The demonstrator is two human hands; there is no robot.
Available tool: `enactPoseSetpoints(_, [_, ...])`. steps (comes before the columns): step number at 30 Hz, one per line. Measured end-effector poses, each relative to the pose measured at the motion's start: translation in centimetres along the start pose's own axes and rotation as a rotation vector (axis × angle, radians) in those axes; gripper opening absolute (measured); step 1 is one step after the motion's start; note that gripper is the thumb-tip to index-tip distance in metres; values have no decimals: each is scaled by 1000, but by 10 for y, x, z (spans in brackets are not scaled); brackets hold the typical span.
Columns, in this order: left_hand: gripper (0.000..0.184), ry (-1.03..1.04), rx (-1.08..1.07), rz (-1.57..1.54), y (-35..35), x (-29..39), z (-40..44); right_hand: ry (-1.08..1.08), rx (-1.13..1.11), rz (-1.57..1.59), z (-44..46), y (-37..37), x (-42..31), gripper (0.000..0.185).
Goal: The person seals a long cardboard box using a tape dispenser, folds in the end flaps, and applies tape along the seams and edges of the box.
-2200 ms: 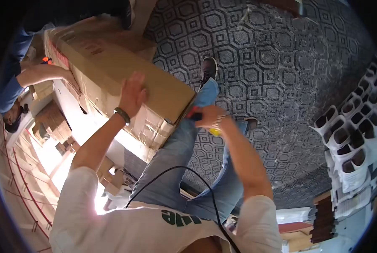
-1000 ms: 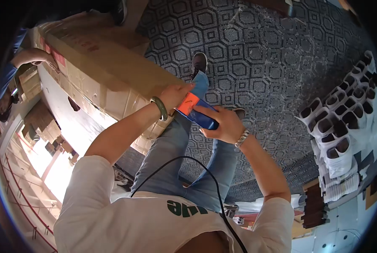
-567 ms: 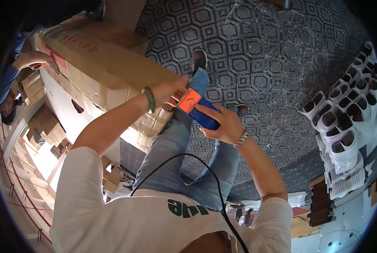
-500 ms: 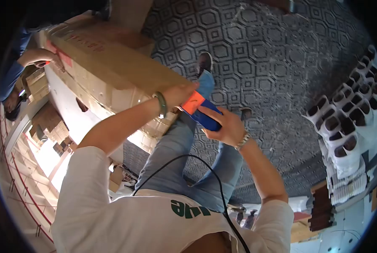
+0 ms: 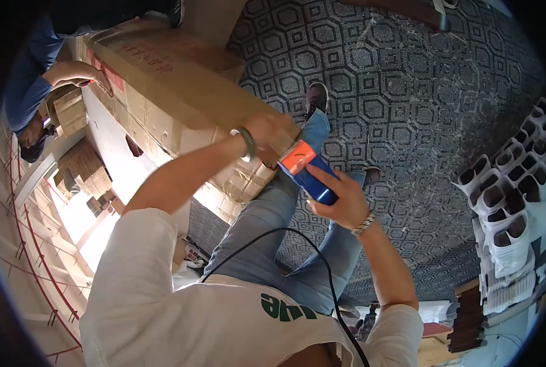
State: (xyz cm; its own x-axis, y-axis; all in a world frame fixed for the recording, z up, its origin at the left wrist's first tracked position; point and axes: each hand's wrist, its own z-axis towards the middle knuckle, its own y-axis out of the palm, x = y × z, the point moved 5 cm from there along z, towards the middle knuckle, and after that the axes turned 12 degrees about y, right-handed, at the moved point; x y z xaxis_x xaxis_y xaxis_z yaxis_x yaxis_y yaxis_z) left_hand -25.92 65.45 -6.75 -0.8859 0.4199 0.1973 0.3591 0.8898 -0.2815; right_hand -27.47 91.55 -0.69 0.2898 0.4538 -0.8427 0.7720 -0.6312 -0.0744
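Observation:
My right hand [image 5: 345,202] is wrapped round a blue and orange tape dispenser [image 5: 314,174], its orange end tilted up toward the carton. A short strip of brown tape [image 5: 283,144] stretches from that end to my left hand [image 5: 265,132], which is slightly blurred. The left fingers look closed on the strip, though their tips are hard to make out. Both hands are by the near end of a long brown carton [image 5: 181,101], which has red writing on top.
A co-worker's hand [image 5: 71,73] with a small orange item is at the carton's far end. White moulded trays with holes [image 5: 499,202] stand stacked at right. A black cable [image 5: 273,230] crosses my front. Patterned carpet [image 5: 407,122] covers the floor.
My left hand and the dispenser have drawn slightly apart, and a strip of tape now shows between them. The view has shifted, so the scene sits a little farther right and lower.

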Motion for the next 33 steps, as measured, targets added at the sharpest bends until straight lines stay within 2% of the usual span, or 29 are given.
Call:
enactPoseSetpoints(2, [60,-36,112,65,-49,-5,9,37,-3,-31,-5,-4,12,65])
enactPoseSetpoints(4, [60,-187,46,195,-72,-11,16,61,-33,11,-1,5,25,64])
enactPoseSetpoints(5, [60,-185,33,194,-70,-11,15,72,-57,57,8,11,34,63])
enactPoseSetpoints(7, [45,-175,212,24,-77,-8,19,73,-97,143,32,14,46,62])
enactPoseSetpoints(8, [45,-172,209,29,-80,-10,21,75,-92,145,42,11,44,62])
enactPoseSetpoints(12, [42,-52,120,586,-95,-32,30,233,-357,80,69,17,40,57])
enactPoseSetpoints(17, [43,137,0,1258,-99,-45,52,188,-387,63,93,46,32,56])
enactPoseSetpoints(23, [42,186,163,1389,-100,-21,52,247,-517,-87,113,44,21,56])
enactPoseSetpoints(27, [35,339,26,1238,-54,-29,18,249,-573,-79,110,49,22,56])
enactPoseSetpoints(29, [24,1047,424,1400,-56,-61,37,211,-522,-67,119,32,22,56])
enactPoseSetpoints(30, [24,1057,415,1395,-51,-39,24,163,-508,-50,119,30,19,56])
enactPoseSetpoints(32, [15,880,319,1202,-48,-7,-13,72,-481,-2,116,27,14,56])
enactPoseSetpoints(33, [12,1142,432,1158,-36,-9,-39,78,-469,8,120,24,13,56])
